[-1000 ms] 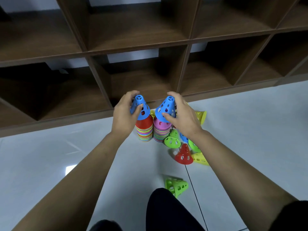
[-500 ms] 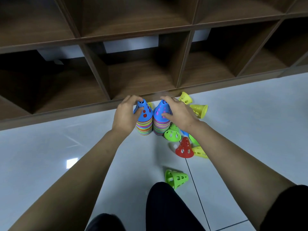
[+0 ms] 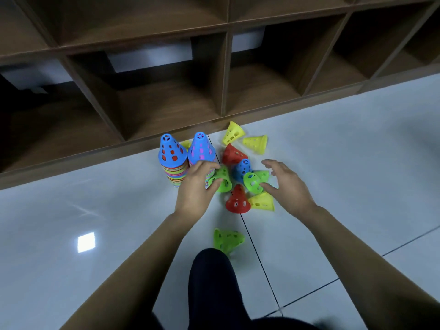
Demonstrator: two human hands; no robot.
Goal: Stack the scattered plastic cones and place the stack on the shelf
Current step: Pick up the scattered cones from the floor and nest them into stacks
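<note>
Two multicoloured cone stacks stand on the floor in front of the shelf [image 3: 166, 108], the left stack [image 3: 172, 160] and the right stack [image 3: 202, 151] each topped by a blue cone. My left hand [image 3: 196, 189] is just right of them, thumb and fingers closed around the narrow end of a green cone [image 3: 223, 181] lying on its side. My right hand [image 3: 284, 184] hovers with fingers spread over another green cone [image 3: 252, 182], thumb at its rim. Loose cones lie between and beyond my hands: a blue one [image 3: 242, 167], red ones [image 3: 238, 201] [image 3: 232, 154], yellow ones [image 3: 262, 202] [image 3: 256, 142] [image 3: 233, 133].
One more green cone [image 3: 227, 239] lies nearer me, beside my dark-clad knee [image 3: 212, 282]. The brown shelf has open cubbies at floor level straight ahead. The glossy white tile floor [image 3: 95, 234] stretches to the left and right.
Both hands have let go of the blue cones, which now sit seated on the two stacks. My hands moved right and toward me, down to the loose cones.
</note>
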